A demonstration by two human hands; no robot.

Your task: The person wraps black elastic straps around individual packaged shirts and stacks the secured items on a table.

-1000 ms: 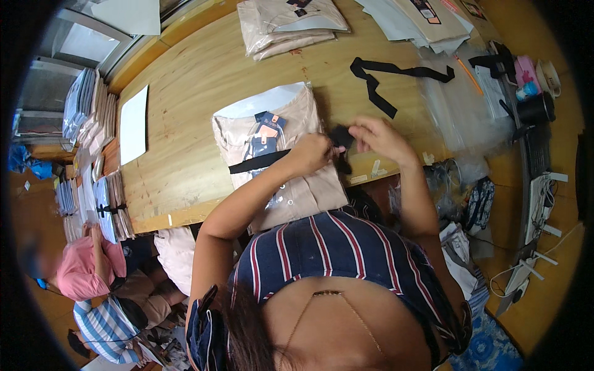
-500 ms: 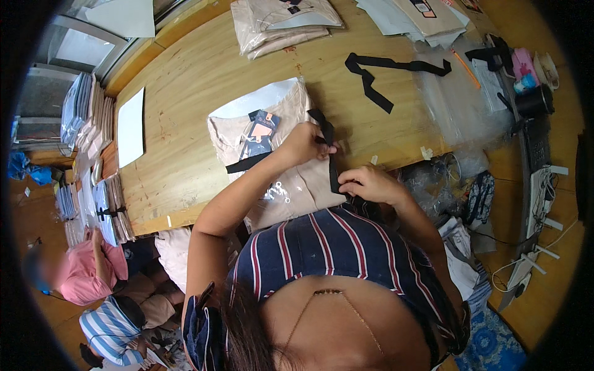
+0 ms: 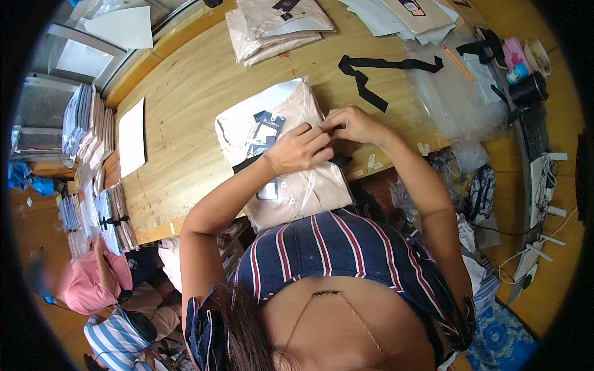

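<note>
**Both hands meet on a bagged shirt at the bench's near edge**

A folded beige shirt in a clear plastic bag (image 3: pixel 281 161) lies at the near edge of the wooden bench (image 3: pixel 185 93), its lower end just over the lip and close against the person's striped top. A dark paper tag (image 3: pixel 263 127) rests on the shirt's upper half, and a black band (image 3: pixel 247 164) crosses its middle. The left hand (image 3: pixel 303 148) and the right hand (image 3: pixel 352 123) come together at the shirt's right side, fingertips pinched on the band there; whether they grip the band alone or the bag with it cannot be told. Beyond them, toward the far edge, a loose black strap (image 3: pixel 377 71) lies curled on the wood. A stack of folded beige shirts (image 3: pixel 272 25) sits at the far edge, and empty clear bags (image 3: pixel 458 93) spread near the right edge. A white sheet (image 3: pixel 131 136) lies near the left edge.
</note>
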